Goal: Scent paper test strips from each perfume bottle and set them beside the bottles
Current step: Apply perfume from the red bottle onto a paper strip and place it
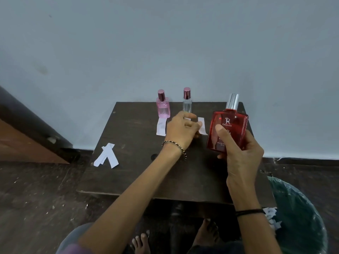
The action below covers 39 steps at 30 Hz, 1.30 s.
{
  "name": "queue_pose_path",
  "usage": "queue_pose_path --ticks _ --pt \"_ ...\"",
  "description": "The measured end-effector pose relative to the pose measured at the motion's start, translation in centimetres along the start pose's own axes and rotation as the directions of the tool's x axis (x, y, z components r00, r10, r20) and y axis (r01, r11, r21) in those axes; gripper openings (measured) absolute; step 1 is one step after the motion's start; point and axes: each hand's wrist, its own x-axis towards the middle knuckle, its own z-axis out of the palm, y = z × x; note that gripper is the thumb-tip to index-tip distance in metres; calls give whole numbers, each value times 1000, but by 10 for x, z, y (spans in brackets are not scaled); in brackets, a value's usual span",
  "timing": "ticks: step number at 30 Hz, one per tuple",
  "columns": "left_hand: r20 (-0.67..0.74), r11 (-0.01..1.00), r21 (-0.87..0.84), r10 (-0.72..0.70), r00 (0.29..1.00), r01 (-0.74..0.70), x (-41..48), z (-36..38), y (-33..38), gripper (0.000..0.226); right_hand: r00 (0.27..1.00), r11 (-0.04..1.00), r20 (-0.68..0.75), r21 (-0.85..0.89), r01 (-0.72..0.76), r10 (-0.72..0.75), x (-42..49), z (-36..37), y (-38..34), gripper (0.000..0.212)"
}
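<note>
My right hand [242,145] grips a large red perfume bottle [227,125] with a silver cap, lifted above the right side of the dark wooden table [139,176]. My left hand [180,130] reaches to the table's far middle, its fingers pinching a white paper strip [202,128] that lies in front of a clear bottle [187,103] with a pink cap. A pink bottle [163,107] stands to the left at the far edge, with another strip [161,127] flat just in front of it. Several unused strips [107,156] lie piled at the table's left edge.
A blue-grey wall [165,43] rises right behind the bottles. A bin lined with a green plastic bag [300,217] stands at the lower right, paper scraps on its rim. A brown door [22,140] is at the left. Bare feet show beneath the table.
</note>
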Motion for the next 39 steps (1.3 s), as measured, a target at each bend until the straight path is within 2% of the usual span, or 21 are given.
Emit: queue_pose_path --ticks 5,9,13,17,22,27,30,39 --pt "-14 969 198 151 988 -145 20 38 7 3 998 1000 -68 10 15 -14 6 -4 4 27" --pt "31 910 349 228 973 -225 32 54 6 13 997 1000 -67 0 28 -28 9 -5 6 19" --pt "65 819 506 276 959 -270 37 55 4 20 998 1000 -62 -20 24 -25 11 -4 7 19" --pt "127 789 511 324 937 -342 31 51 4 25 998 998 -55 -40 39 -41 11 -6 10 25" --pt "129 775 485 396 909 -406 11 40 -8 29 996 996 -79 -74 40 -45 13 -9 12 27" --pt "240 766 462 378 894 -447 -2 31 -22 33 993 994 -111 -100 35 -46 14 -13 13 29" --pt "292 724 494 383 876 -481 -2 34 -23 40 992 992 -116 -120 32 -46 14 -13 14 33" --pt "355 636 564 389 850 -526 8 34 -24 37 991 986 -113 -157 55 -73 14 -8 14 24"
